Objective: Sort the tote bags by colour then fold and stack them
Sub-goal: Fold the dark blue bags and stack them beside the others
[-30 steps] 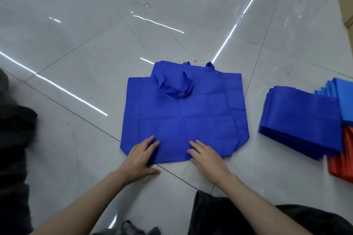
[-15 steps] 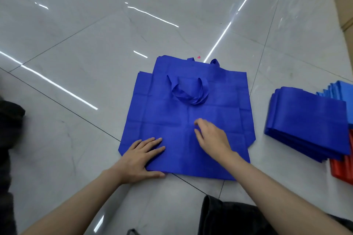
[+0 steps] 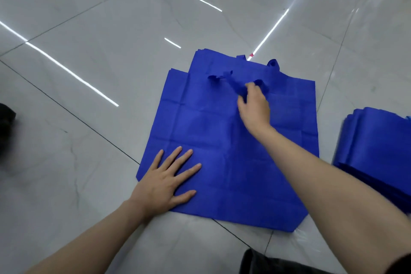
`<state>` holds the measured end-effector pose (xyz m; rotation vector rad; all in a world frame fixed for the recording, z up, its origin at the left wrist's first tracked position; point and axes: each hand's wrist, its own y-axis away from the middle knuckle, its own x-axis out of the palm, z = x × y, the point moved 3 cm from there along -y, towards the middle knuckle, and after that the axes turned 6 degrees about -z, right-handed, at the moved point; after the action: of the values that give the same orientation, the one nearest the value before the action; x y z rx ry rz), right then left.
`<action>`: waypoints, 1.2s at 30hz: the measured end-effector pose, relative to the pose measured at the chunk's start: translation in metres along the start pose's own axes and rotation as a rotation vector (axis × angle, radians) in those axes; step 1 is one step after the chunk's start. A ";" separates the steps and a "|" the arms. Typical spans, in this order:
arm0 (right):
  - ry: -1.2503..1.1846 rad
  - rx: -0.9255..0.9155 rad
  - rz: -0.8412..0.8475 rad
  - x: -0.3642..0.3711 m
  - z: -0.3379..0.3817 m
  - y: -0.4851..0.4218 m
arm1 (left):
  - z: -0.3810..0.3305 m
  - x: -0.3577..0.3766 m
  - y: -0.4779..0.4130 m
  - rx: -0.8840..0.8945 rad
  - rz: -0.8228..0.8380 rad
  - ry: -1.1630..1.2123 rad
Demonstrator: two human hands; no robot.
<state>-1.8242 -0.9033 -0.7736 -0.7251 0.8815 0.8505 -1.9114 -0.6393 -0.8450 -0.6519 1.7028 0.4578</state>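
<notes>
Handle (image 3: 234, 84) pinched by right hand (image 3: 253, 109); left hand (image 3: 165, 182) flat, fingers spread, pinning blue tote bag (image 3: 222, 140). Lay it flat inside outline before folding.

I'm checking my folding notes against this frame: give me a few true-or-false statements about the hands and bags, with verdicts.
1. The left hand lies flat on the blue tote bag, at its near left corner. True.
2. The right hand rests on the folded stack. False: it grips the bag's handle.
3. The blue tote bag is folded in half. False: it lies spread out on the floor.
4. The folded stack lies to the right of the blue tote bag. True.
</notes>
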 end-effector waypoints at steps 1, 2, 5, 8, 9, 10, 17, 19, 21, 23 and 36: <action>-0.148 0.098 -0.104 -0.005 0.001 -0.015 | 0.000 0.001 0.000 -0.002 0.002 -0.004; -0.272 0.166 -0.184 -0.007 0.002 -0.029 | 0.000 0.001 0.000 -0.001 -0.005 -0.010; -0.379 0.167 -0.187 -0.002 0.011 -0.060 | 0.001 0.000 0.000 0.004 -0.020 -0.023; -0.344 0.120 -0.157 0.011 0.005 -0.081 | 0.000 -0.001 0.000 0.006 -0.030 -0.016; -0.338 0.136 -0.191 0.013 0.001 -0.087 | 0.000 -0.001 -0.001 0.008 -0.035 -0.015; -0.325 0.163 -0.234 0.013 -0.002 -0.091 | 0.001 0.000 -0.001 0.010 -0.044 -0.014; -0.229 0.043 -0.432 -0.009 0.016 -0.068 | 0.001 0.000 0.000 0.008 -0.052 -0.012; -0.300 -0.024 -0.450 -0.016 0.022 -0.033 | 0.000 -0.001 0.000 0.007 -0.035 -0.003; -0.330 -0.110 -0.316 -0.012 0.023 0.017 | 0.000 -0.003 0.000 -0.011 -0.002 0.008; -0.239 -0.288 -0.063 -0.004 0.018 0.078 | -0.001 -0.005 -0.001 -0.032 0.038 0.035; 0.236 -0.768 0.101 -0.003 -0.023 0.227 | 0.001 -0.042 0.029 -0.022 0.340 0.106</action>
<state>-2.0291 -0.8153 -0.8237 -1.4798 0.7941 1.2272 -1.9234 -0.6089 -0.8058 -0.4072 1.9202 0.6909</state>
